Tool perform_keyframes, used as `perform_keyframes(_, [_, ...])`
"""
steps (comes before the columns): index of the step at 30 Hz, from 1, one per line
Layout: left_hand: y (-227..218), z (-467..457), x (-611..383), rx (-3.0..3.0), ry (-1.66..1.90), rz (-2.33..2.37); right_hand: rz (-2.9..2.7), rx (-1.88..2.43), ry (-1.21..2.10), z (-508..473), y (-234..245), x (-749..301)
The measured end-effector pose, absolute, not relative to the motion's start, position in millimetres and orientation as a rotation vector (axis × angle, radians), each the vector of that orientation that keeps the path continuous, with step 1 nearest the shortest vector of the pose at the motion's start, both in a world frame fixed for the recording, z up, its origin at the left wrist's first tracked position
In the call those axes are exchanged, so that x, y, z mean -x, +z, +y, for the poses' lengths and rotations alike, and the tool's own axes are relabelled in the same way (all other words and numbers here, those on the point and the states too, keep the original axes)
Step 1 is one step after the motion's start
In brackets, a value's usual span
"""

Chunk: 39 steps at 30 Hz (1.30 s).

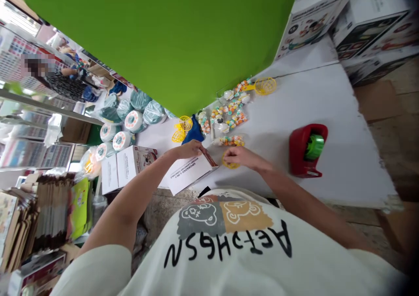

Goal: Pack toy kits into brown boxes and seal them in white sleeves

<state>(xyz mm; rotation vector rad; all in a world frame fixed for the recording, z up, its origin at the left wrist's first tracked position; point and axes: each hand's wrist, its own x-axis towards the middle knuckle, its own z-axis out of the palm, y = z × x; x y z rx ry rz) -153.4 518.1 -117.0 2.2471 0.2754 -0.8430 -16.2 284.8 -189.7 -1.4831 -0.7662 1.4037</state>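
Observation:
My left hand [189, 149] grips the upper end of a white printed carton [188, 172], which lies tilted on the white table [327, 165], its end flap showing red-brown. My right hand [240, 156] pinches a yellow plastic ring [229, 165] at the table surface, and the fingers hide part of it. Beyond my hands lie clear bags of small coloured pieces [229, 115]. Yellow mesh scoops [265, 86] rest at the far right of these bags, and two more [182, 128] sit near a blue bag [194, 131].
A red tape dispenser [307, 149] with green tape stands right of my right hand. Stacked printed boxes [373, 29] rise at the top right, and white cartons [126, 169] sit left. Wrapped round rolls [132, 121] lie beyond them. A green sheet [157, 34] hangs overhead, and a co-worker [62, 80] stands far left.

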Motion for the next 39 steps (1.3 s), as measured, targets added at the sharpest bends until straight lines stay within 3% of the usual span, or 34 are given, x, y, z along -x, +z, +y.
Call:
perform_keyframes(4, [-120.5, 519.4, 154.1, -2.266, -0.866, 0.274, -0.84, 1.223, 1.649, 347.0, -187.4, 18.2])
perform_keyframes(10, [-134.1, 524.5, 157.2, -2.31, -0.823, 0.239, -0.965, 1.242, 1.769, 377.3, -182.5, 19.6])
perform_keyframes(20, [-144.3, 525.9, 157.0, -2.316, -0.766, 0.214, -1.52, 1.831, 1.448, 394.3, -157.2, 30.8])
perform_keyframes(25, [-134.5, 521.7, 154.6, -2.314, -0.822, 0.263, -1.314, 2.018, 1.282, 381.8, -161.2, 49.5])
perform_keyframes(27, [-131.1, 520.6, 155.2, -2.288, -0.851, 0.297, -1.057, 1.942, 1.346, 373.9, -171.3, 55.9])
perform_keyframes(31, [-127.5, 518.9, 156.4, -2.238, -0.862, 0.37, -0.565, 1.415, 1.77, 365.5, -199.3, 57.8])
perform_keyframes(34, [-127.5, 518.7, 156.1, -2.24, -0.845, 0.342, -0.525, 1.118, 1.962, 367.6, -214.8, 51.7])
perform_keyframes(39, [-126.8, 518.7, 156.6, -2.27, -0.801, 0.331, -0.563, 0.999, 2.032, 370.7, -222.7, 45.3])
